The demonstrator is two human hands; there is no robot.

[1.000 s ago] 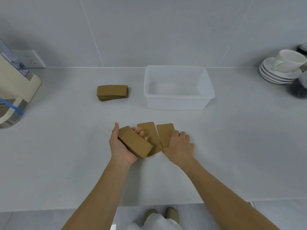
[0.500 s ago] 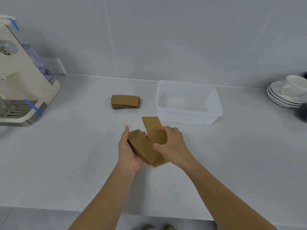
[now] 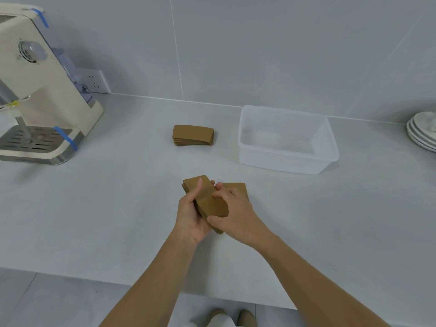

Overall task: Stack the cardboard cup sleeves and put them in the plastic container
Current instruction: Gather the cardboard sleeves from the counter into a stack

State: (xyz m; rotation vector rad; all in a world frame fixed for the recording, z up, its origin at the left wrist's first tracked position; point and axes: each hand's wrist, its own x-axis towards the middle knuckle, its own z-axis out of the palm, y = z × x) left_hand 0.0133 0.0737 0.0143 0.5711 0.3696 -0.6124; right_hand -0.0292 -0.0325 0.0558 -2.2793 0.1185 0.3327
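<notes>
Both hands gripped one sleeve stack (image 3: 207, 199) over the counter (image 3: 94, 208): left hand (image 3: 191, 215) cupped it underneath, right hand (image 3: 233, 211) pinched its near end. Plastic container (image 3: 286, 161) sat well apart (2nd sleeve pile (image 3: 193, 135) beside it).

Between our hands (image 3: 212, 213) and the plastic container (image 3: 286, 159) at two o'clock we see bare table (image 3: 271, 185), an open path. The second sleeve stack (image 3: 193, 135) sits at twelve, well apart. The coffee machine (image 3: 42, 90) blocks ten o'clock; the saucers (image 3: 422, 131) crowd the far edge at two o'clock.
</notes>
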